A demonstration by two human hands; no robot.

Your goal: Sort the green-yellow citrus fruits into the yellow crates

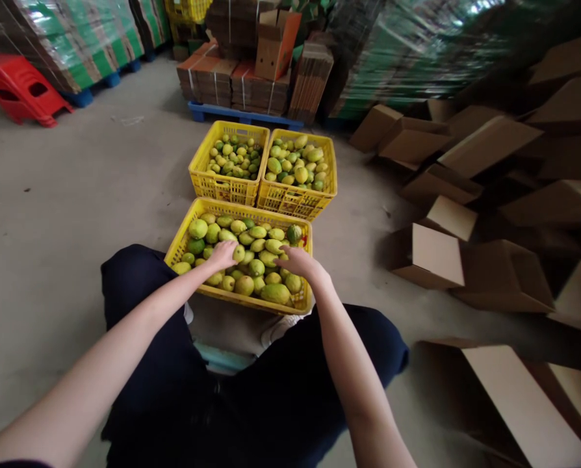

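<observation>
A low yellow crate [244, 304] in front of my knees holds many green-yellow lemons [244, 285]. My left hand [222, 255] is over the middle of the crate, its fingers closed around one lemon [238, 253]. Toward the right side, my right hand [297, 261] reaches in with fingers apart, just above or touching the lemons there; no fruit shows clearly in its grasp. One darker green, bumpy lemon [294, 234] lies at the crate's far right corner.
Beyond stand two yellow crates of lemons, a left one [225, 190] and a right one [290, 200]. Open cardboard boxes [437, 253] crowd the right side. A red stool [25, 88] is at far left. Flattened cartons [207, 81] lie on a blue pallet [244, 117] behind.
</observation>
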